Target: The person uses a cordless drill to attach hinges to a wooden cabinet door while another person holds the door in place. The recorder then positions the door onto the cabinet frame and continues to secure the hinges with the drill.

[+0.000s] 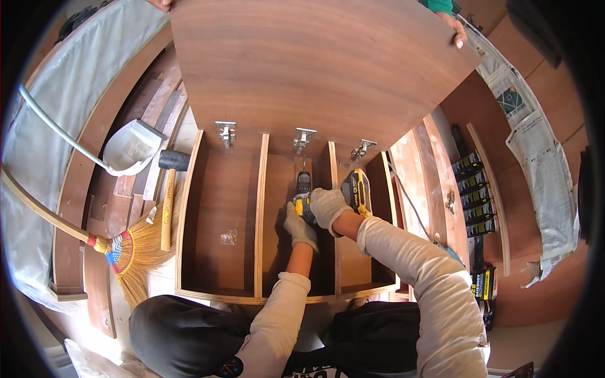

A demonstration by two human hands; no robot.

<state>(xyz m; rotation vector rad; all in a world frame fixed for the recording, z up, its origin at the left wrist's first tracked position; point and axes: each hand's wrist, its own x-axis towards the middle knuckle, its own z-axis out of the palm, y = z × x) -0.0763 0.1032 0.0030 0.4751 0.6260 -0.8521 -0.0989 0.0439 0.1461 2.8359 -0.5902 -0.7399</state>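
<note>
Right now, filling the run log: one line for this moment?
right hand: grips drill | left hand: steadies drill | drill at middle hinge | door held by another person

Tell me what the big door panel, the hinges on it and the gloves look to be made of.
Door panel: apparently wood-veneered or laminated board, smooth brown face with fine grain, matte.
Hinges: metal, by their bright silvery shine.
Gloves on the left hand and right hand: pale knitted fabric, probably cotton; soft, dull surface. Both hands grip the yellow-and-black drill.

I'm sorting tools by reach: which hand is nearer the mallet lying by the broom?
Left. The left hand steadies the drill, on the side toward the mallet; the right hand grips the drill's handle, farther away.
</note>
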